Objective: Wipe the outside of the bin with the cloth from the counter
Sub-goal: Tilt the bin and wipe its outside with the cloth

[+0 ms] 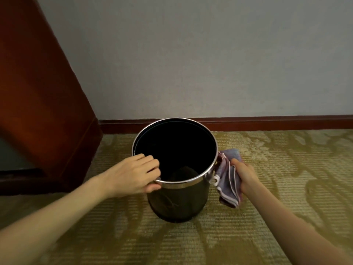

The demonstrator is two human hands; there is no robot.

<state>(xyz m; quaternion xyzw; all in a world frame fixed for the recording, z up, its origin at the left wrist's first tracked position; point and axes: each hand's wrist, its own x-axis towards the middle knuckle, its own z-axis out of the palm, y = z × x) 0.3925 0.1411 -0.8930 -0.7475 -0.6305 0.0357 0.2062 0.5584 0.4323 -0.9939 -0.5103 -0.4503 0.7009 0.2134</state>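
A round black bin (pixel 177 203) with a shiny metal rim stands upright on the carpet, its inside dark. My left hand (pixel 133 173) grips the rim on the near left, fingers curled over the edge and thumb outside. My right hand (pixel 243 176) holds a crumpled purple cloth (pixel 228 178) with pale edging and presses it against the bin's right outer side just below the rim. Part of the cloth hangs down below my hand.
A reddish-brown wooden cabinet (pixel 44 111) stands at the left, close to the bin. A grey wall (pixel 210 54) with a dark red skirting board (pixel 267 122) runs behind. Patterned yellow-green carpet (pixel 191 241) covers the floor.
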